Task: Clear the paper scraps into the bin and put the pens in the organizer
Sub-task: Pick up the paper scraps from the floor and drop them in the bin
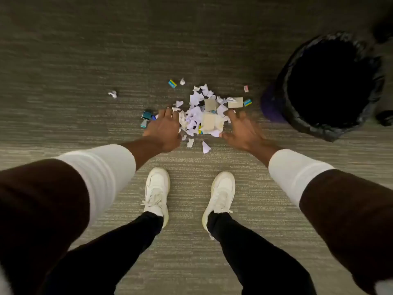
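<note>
A loose heap of paper scraps (202, 114), mostly white and pale lilac torn bits with a few tan card squares among them, lies on the carpet. Stray pieces sit apart from it: a crumpled white bit (113, 94) well to the left and small blue-and-yellow bits at the edges. The bin (327, 86), round, open-topped and lined with a black bag, stands upright just right of the heap.

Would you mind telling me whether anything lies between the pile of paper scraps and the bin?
Nothing large does. Between the pile of paper scraps and the bin there is only carpet, with a blue wrapper and a small pale scrap lying loose. Both hands, left hand and right hand, flank the pile.
</note>
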Demonstrator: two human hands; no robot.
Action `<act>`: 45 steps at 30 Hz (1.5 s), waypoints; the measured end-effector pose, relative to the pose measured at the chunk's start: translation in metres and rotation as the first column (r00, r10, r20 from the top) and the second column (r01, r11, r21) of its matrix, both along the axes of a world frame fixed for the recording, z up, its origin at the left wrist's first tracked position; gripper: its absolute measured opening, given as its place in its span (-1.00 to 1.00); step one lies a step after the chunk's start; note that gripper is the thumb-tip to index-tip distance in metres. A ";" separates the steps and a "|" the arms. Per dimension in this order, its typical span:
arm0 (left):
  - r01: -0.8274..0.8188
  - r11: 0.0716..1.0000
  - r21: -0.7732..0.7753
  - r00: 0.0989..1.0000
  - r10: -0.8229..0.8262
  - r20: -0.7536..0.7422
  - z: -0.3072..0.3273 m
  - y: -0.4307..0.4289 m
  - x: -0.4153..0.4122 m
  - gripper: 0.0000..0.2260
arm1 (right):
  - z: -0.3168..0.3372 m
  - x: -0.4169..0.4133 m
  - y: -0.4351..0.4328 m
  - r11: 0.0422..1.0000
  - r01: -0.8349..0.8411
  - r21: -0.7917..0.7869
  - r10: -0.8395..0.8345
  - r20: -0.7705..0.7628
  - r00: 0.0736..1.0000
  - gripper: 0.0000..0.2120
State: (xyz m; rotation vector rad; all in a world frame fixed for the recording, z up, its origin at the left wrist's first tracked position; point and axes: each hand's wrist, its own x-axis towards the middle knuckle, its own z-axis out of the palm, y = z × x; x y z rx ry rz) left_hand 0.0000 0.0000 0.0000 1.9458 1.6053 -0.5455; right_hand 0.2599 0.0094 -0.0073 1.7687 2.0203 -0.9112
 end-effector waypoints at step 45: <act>-0.399 0.910 0.112 0.892 0.358 0.275 -0.017 0.039 0.100 -0.79 | -0.008 0.020 0.010 0.785 0.581 0.218 -0.502 -0.326 0.801 -0.70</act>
